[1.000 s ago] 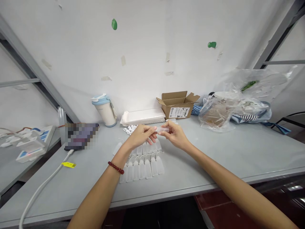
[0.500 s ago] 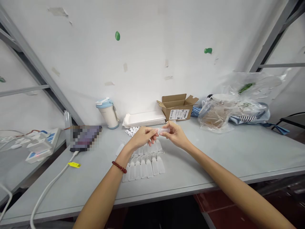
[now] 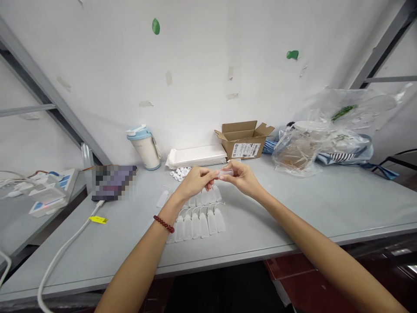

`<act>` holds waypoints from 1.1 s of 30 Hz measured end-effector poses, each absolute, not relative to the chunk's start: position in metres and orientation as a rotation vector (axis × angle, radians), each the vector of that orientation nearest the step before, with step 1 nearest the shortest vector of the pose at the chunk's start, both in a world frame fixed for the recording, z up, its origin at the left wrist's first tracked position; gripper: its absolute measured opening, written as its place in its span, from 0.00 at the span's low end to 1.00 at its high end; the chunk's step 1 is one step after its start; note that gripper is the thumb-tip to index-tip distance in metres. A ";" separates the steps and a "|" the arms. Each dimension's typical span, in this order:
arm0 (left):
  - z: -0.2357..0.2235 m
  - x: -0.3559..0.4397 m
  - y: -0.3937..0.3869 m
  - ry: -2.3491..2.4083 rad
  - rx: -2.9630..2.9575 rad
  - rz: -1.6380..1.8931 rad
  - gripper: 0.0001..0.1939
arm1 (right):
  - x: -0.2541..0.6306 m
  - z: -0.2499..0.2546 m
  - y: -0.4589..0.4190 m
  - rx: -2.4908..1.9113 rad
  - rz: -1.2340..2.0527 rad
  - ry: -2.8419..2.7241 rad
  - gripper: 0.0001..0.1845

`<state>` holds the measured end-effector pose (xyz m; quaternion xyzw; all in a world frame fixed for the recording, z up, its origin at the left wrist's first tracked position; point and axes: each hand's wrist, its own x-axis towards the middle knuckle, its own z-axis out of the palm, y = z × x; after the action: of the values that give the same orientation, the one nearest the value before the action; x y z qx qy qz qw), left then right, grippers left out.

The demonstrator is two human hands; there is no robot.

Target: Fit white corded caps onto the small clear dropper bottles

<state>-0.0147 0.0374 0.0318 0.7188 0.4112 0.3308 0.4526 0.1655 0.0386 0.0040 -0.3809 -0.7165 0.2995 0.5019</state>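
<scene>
My left hand and my right hand meet above the grey table, both pinched on a small clear plastic bottle held sideways between them. The left fingertips close on its left end, while the right fingers wrap its body. Below the hands lie two rows of several similar clear bottles laid flat. A single bottle lies apart to the left. A pile of small white caps sits just behind the left hand.
At the back stand a blue-lidded tumbler, a stack of white packets, an open cardboard box and clear plastic bags. A phone with a white cable lies left. The table's front edge runs near.
The hands have drawn closer together on the bottle. The view shifted slightly as my head moved.
</scene>
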 end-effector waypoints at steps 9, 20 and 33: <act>0.023 -0.017 0.043 1.091 2.024 0.833 0.16 | 0.165 -0.003 0.047 -0.900 1.032 -1.634 0.19; 0.029 -0.004 0.033 1.045 1.688 0.860 0.18 | 0.162 0.002 0.041 -0.807 1.083 -1.545 0.18; 0.020 -0.028 0.059 1.191 2.057 0.801 0.14 | 0.168 -0.004 0.052 -1.105 0.839 -1.609 0.16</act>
<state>-0.0279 0.0589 0.0198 0.7793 0.4514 0.3035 0.3113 0.1681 0.0519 -0.0041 -0.4544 -0.6614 0.3448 0.4870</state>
